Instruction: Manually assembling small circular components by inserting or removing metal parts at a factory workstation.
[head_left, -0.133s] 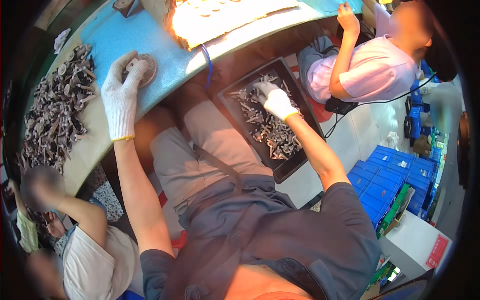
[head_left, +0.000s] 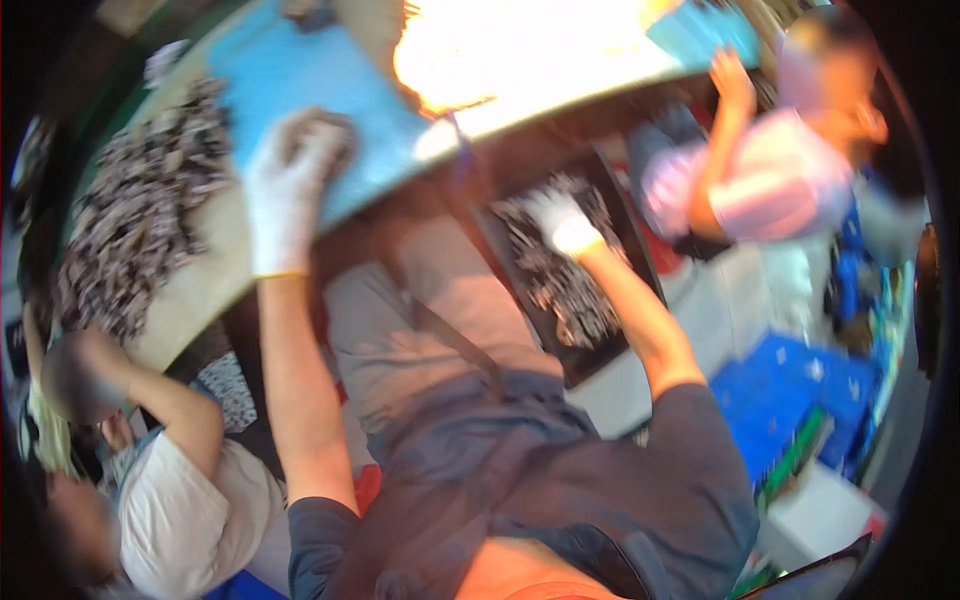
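Observation:
The picture is motion-blurred. My left hand, in a white glove, rests on the blue mat of the work table, fingers over a small round dark part. My right hand, also gloved, reaches down into a black tray beside my legs, among several small dark and silvery parts. Whether its fingers hold a part is hidden by blur.
A large heap of dark parts lies on the table's left. A bright glare covers the table's far side. One person in a pink shirt sits at right, another in white at lower left. Blue crates stand at right.
The view has shifted and blurred. My right hand stays in the tray and my left hand stays on the round part on the mat.

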